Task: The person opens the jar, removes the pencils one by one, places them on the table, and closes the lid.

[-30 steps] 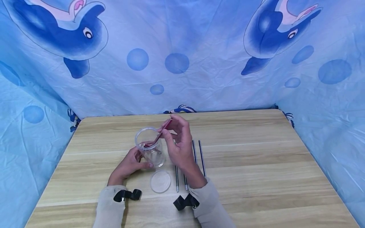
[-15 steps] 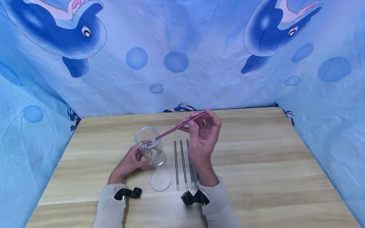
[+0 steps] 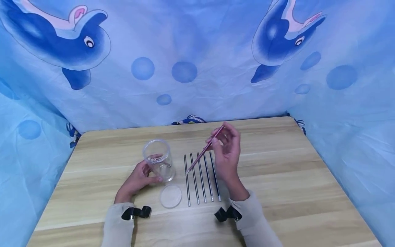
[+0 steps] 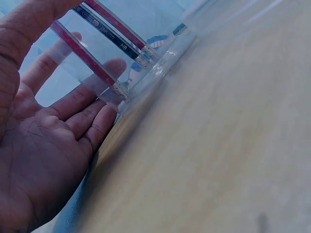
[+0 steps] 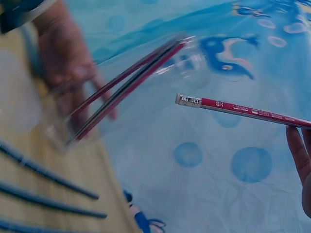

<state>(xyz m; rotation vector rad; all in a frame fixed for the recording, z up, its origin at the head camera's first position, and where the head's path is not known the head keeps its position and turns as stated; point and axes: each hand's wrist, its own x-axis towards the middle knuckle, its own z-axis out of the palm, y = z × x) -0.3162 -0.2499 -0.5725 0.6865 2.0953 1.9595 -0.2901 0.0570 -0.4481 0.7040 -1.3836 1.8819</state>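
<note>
Your right hand (image 3: 227, 156) pinches the red pencil (image 3: 203, 151) in its fingers, slanting above five dark pencils (image 3: 202, 181) on the desk (image 3: 293, 171) and partly hiding them. Your left hand (image 3: 139, 179) has fingers and thumb around the clear jar (image 3: 167, 171) (three pencils (image 4: 109, 35) are inside), left of that row. The round lid (image 3: 171, 196) lies just on its near side; a blue curtain (image 3: 216, 92) hangs beyond the far edge.
</note>
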